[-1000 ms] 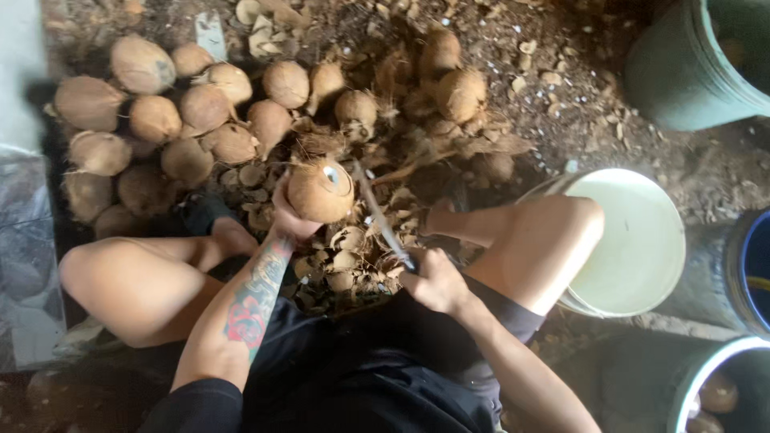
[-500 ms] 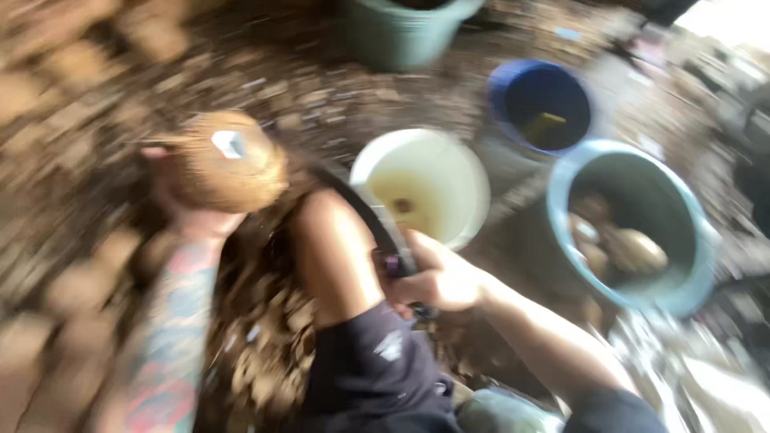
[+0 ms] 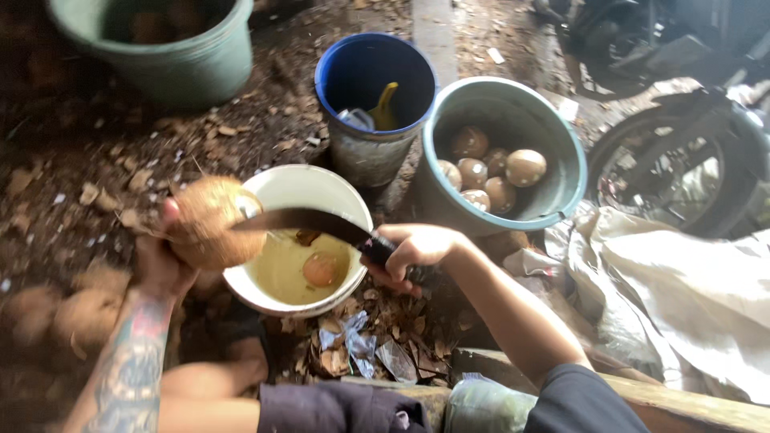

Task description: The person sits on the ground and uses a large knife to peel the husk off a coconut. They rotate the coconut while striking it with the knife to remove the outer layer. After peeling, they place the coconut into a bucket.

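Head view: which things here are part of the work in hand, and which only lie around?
In use:
left hand
coconut
right hand
knife
white bucket

Lying about:
blue bucket
teal tub
green tub
tyre

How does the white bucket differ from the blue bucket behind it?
The white bucket holds yellowish liquid with a round piece floating in it; the blue bucket holds a yellow scoop-like tool and something pale. The white bucket sits nearest the person, under the coconut and knife; the blue bucket stands farther back, its outer wall grimy. Both are round, open-topped and on the littered ground.
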